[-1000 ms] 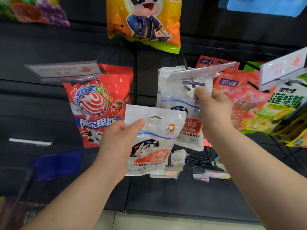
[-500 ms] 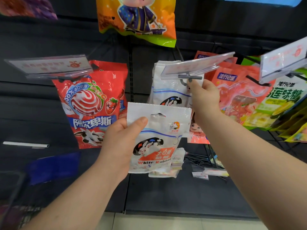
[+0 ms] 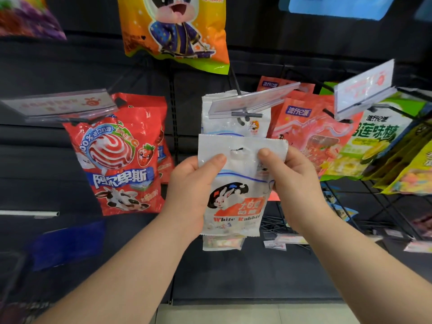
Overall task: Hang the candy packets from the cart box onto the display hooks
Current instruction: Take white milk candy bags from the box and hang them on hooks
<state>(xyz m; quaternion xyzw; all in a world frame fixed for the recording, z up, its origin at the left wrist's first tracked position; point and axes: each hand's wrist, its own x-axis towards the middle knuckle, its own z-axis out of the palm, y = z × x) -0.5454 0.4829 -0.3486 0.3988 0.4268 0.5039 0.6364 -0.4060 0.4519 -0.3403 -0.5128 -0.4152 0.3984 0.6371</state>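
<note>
I hold a white White Rabbit candy packet upright in front of the display. My left hand grips its left edge, thumb on the front near the hang hole. My right hand pinches its right edge, thumb just right of the hole. Directly above and behind, another white packet of the same kind hangs on a display hook under a clear price-tag holder. The held packet's top edge sits just below that hook's tip.
Red lollipop bags hang to the left, pink packets and green-yellow durian candy bags to the right. An orange cartoon bag hangs above. Black wire racks stick out at lower right. Black back panel behind.
My right hand left the hook and came down to take the packet's right edge. The packet rose and moved right, under the hook.
</note>
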